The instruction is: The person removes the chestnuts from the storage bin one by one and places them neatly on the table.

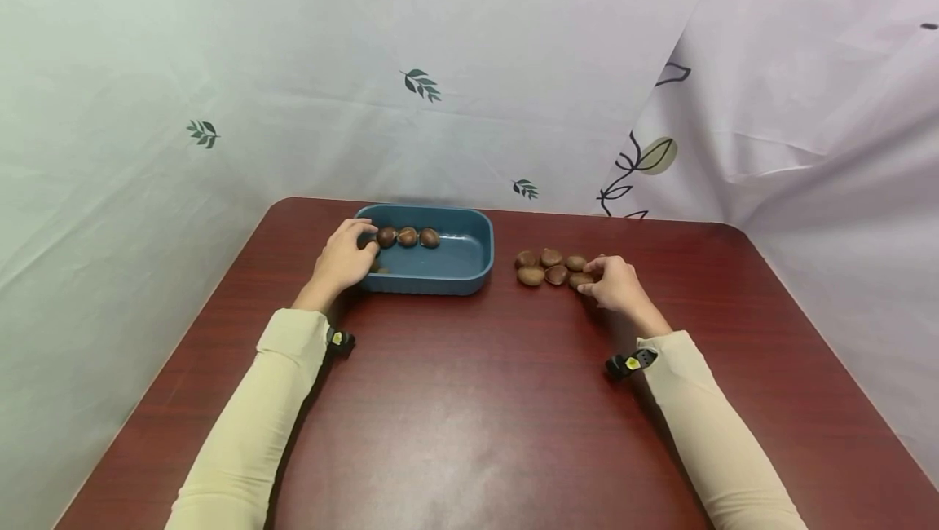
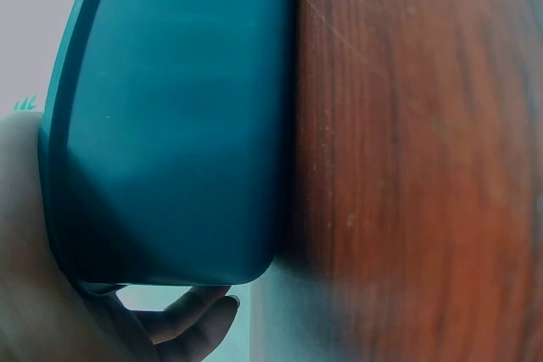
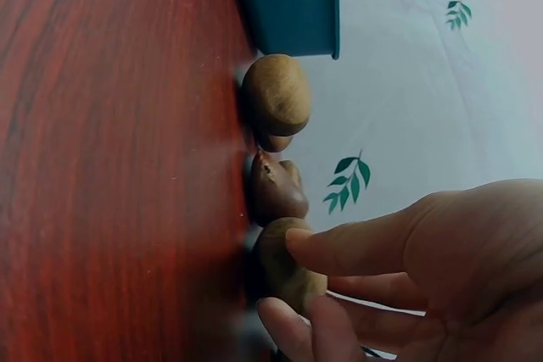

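Observation:
A blue tray point(image 1: 469, 269) stands on the red-brown table point(image 1: 469, 399). Three chestnuts point(image 1: 407, 236) lie in a row inside it. My left hand point(image 1: 367, 243) reaches over the tray's left end, its fingertips curled round a dark chestnut point(image 1: 364, 240). In the left wrist view only the tray's outer wall point(image 2: 170, 125) and curled fingers point(image 2: 199, 315) show. Several chestnuts point(image 1: 546, 267) lie in a pile right of the tray. My right hand point(image 1: 587, 281) pinches the pile's nearest chestnut point(image 3: 284, 273) between thumb and forefinger point(image 3: 356, 243), the nut still touching the table.
A leaf-printed white cloth point(image 1: 418, 83) hangs close behind and beside the table. The table's rounded back corners lie just beyond the tray and pile. Two more pile chestnuts point(image 3: 276, 95) lie between my right hand and the tray's corner point(image 3: 293, 2).

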`<state>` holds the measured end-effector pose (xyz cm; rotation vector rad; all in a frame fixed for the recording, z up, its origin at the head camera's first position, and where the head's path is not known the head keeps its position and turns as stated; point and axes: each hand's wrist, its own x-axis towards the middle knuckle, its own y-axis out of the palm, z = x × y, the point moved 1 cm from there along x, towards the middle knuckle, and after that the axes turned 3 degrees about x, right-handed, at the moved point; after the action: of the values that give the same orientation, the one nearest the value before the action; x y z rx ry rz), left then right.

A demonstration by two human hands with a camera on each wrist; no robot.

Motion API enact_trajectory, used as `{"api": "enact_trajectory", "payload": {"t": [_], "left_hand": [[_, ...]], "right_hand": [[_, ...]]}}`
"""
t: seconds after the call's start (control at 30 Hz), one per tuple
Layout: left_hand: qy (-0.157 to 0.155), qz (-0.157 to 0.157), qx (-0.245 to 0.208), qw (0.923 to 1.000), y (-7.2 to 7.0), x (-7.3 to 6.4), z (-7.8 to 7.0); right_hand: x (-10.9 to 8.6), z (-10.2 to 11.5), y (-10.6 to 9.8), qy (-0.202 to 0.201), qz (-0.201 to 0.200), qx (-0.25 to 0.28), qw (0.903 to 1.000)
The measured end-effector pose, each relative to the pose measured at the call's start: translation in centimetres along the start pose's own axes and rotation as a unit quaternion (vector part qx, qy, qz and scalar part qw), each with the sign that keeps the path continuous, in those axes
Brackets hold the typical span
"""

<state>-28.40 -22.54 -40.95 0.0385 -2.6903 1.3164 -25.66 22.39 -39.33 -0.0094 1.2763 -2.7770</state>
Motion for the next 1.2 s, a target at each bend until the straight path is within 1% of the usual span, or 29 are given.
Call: {"api": "enact_trajectory", "payload": {"t": [0.33,0.43,0.53,0.67,0.8,0.9,1.07,1.2], "left_hand": [[-0.001,0.0,0.0,1.0,-0.1,0.0,-0.2],[-0.001,0.003,0.0,1.0,-0.2,0.0,-0.2],[0.0,0.003,0.0,1.0,-0.2,0.1,-0.2],[0.002,0.003,-0.001,1.0,-0.4,0.2,-0.2],[0.003,0.004,-0.002,1.0,-0.5,0.2,-0.3],[0.004,0.006,-0.002,1.0,-0.5,0.2,-0.3],[0.003,0.006,-0.005,1.0,-0.4,0.0,-0.3],[0.002,0.007,-0.006,1.0,-0.3,-0.2,-0.3]], "right_hand": [[-0.2,0.2,-0.4,-0.014,0.002,-0.029,0.9995],[-0.2,0.1,-0.5,-0.021,-0.005,-0.035,0.9991],[-0.2,0.2,-0.8,-0.029,-0.014,-0.032,0.999],[-0.3,0.9,-1.1,-0.034,-0.028,-0.009,0.999],[-0.2,2.2,-0.9,-0.051,-0.049,0.017,0.9973],[-0.1,3.7,-0.3,-0.06,-0.054,0.043,0.9958],[0.0,6.7,1.2,-0.069,-0.031,0.081,0.9939],[0.1,8.6,2.6,-0.085,-0.011,0.084,0.9928]]}}
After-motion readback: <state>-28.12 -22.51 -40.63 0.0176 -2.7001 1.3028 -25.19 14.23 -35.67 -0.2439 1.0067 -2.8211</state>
